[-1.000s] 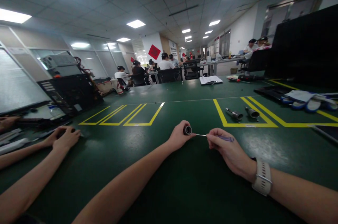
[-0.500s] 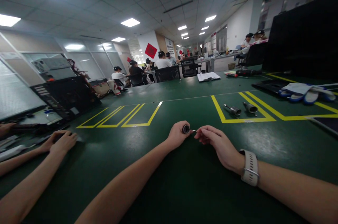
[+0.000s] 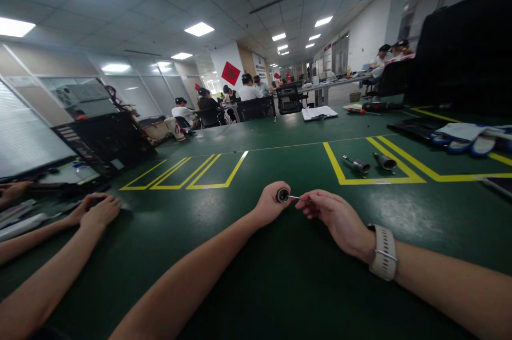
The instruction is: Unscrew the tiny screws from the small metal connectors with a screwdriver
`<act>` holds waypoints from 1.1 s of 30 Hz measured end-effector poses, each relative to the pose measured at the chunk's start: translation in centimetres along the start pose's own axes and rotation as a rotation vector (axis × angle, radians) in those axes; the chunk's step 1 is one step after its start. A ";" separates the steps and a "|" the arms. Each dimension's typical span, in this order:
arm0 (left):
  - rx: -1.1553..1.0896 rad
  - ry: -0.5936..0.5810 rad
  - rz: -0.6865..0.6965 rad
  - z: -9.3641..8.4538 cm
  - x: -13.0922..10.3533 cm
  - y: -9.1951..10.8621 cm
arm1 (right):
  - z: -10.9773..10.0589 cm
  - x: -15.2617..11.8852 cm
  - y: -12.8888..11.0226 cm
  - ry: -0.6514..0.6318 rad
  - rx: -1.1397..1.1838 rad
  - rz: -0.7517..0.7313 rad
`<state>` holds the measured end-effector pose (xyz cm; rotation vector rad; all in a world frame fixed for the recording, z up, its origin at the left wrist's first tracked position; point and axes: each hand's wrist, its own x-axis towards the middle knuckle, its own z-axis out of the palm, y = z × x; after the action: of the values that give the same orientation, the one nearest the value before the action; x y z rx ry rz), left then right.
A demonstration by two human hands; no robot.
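My left hand (image 3: 269, 208) is closed around a dark metal hole saw (image 3: 282, 195), its round open end facing me. A thin metal hex key (image 3: 294, 198) reaches from the side of the hole saw to my right hand (image 3: 334, 218), pinched between thumb and fingertips. Most of the hole saw's body is hidden in my left palm. Beyond my right hand, inside a yellow-taped area, lie two more cup-shaped hole saws with shanks, the left one (image 3: 361, 166) and the right one (image 3: 384, 161).
Yellow tape (image 3: 208, 186) marks bays on the green table (image 3: 224, 276). A clipboard with paper (image 3: 319, 113) lies farther back, white-and-blue gloves (image 3: 468, 137) at right. Another person's hands (image 3: 98, 211) rest at left, near a black panel (image 3: 106, 142). A dark screen stands at the right.
The view has shifted slightly, so the hole saws and gloves sit a little farther right. Both hands keep their hold, with slightly more of the hex key showing between them.
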<state>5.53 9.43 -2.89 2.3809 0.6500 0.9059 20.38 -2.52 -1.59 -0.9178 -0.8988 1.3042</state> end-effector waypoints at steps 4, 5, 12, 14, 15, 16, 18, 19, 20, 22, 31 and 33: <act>0.071 0.006 -0.023 0.0 0.0 0.1 | -0.1 -0.1 0.3 0.008 -0.036 -0.029; 0.120 0.013 -0.031 0.0 0.0 0.1 | 0.0 -0.2 0.4 0.011 -0.073 -0.043; 0.384 0.003 -0.025 0.0 0.0 0.4 | 0.0 -0.2 0.6 0.031 -0.223 -0.057; 0.347 0.008 -0.031 -0.1 0.0 0.3 | -0.1 -0.2 0.4 0.024 -0.158 -0.034; 0.316 0.015 -0.034 -0.1 0.0 0.3 | -0.2 -0.1 0.3 0.019 -0.124 -0.024; 0.279 0.021 -0.038 -0.1 0.0 0.2 | -0.3 -0.1 0.2 0.016 -0.092 -0.015; 0.190 0.019 -0.049 -0.1 0.0 0.1 | -0.4 0.0 0.1 0.019 -0.044 0.005; 0.143 0.013 -0.055 -0.1 0.0 0.0 | -0.4 0.1 0.1 0.022 -0.032 0.016; 0.099 0.005 -0.059 -0.1 0.0 0.0 | -0.4 0.1 0.0 0.024 -0.027 0.025; 0.035 -0.004 -0.062 0.0 0.1 -0.1 | -0.3 0.0 0.0 0.017 -0.029 0.027; 0.210 0.011 -0.068 0.1 0.1 0.1 | -0.2 -0.1 0.9 0.043 -0.169 -0.085; 0.282 -0.008 -0.041 0.0 0.1 0.3 | -0.1 -0.1 1.0 0.030 -0.236 -0.086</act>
<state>5.68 9.27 -2.72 2.6049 0.8698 0.8327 20.13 -2.59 -2.57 -1.0664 -1.0730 1.1238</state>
